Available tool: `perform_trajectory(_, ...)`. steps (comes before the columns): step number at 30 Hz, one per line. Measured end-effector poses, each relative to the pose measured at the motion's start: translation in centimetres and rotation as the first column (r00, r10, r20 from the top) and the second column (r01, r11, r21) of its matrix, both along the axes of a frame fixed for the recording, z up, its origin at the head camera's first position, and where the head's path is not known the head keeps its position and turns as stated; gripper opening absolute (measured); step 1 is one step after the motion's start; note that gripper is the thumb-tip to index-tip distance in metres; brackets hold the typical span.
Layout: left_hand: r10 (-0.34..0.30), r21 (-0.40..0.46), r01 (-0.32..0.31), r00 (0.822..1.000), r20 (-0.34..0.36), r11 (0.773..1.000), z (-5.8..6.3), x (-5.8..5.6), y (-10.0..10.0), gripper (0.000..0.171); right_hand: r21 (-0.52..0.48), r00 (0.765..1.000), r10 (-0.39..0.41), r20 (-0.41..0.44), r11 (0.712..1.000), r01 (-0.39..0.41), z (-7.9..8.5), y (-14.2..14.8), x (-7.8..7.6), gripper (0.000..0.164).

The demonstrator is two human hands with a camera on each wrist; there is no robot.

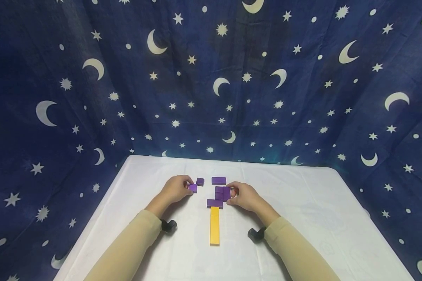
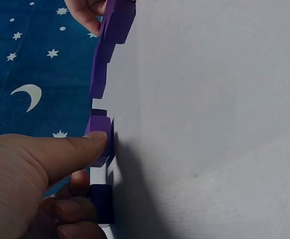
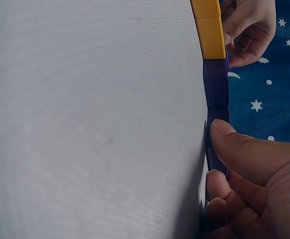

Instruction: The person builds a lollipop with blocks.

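Observation:
My left hand [image 1: 174,189] pinches a small bright purple block [image 1: 193,189] between thumb and fingers, and the left wrist view shows the thumb across this block [image 2: 101,124]. Just beyond it lies a small dark purple block [image 1: 200,181]. On the other side, my right hand [image 1: 245,195] grips an upright-lying purple rectangular block [image 1: 226,194] by its ends. That block lies against small purple pieces [image 1: 219,193]. Nearer to me, a purple bar [image 1: 215,203] lies crosswise at the far end of a yellow strip of blocks [image 1: 215,228].
A separate purple bar [image 1: 219,180] lies farthest back. Everything lies on a table with a white cloth [image 1: 295,238]. Behind and at the sides hangs a dark blue curtain [image 1: 197,86] with moons and stars. Black straps with cameras [image 1: 256,235] sit at the wrists.

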State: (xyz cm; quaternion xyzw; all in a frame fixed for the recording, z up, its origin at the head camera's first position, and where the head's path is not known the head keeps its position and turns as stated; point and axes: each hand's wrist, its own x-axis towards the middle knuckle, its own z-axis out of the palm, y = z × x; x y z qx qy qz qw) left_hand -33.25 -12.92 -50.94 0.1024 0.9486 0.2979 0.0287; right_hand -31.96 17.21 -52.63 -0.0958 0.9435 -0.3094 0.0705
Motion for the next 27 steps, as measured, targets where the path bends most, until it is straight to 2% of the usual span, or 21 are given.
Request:
perform_trajectory(8, -0.012, 0.029, 0.011, 0.999, 0.032, 1.000, 0.42, 0.13, -0.09, 0.028, 0.001, 1.000, -0.005, -0.003, 1.000, 0.005, 0.04, -0.04, -0.01, 0.064)
perform_trajectory(19, -0.034, 0.074, 0.031, 0.999, 0.037, 0.997, 0.77, 0.19, -0.04, 0.026, -0.006, 1.000, 0.002, -0.009, 1.000, -0.002, 0.04, 0.10, 0.07, 0.063)
perform_trajectory(27, -0.071, 0.092, 0.070, 0.997, 0.004, 0.993, 0.43, 0.15, 0.53, 0.027, -0.004, 1.000, 0.002, -0.009, 1.000, -0.002, 0.07, 0.05, 0.05, 0.064)
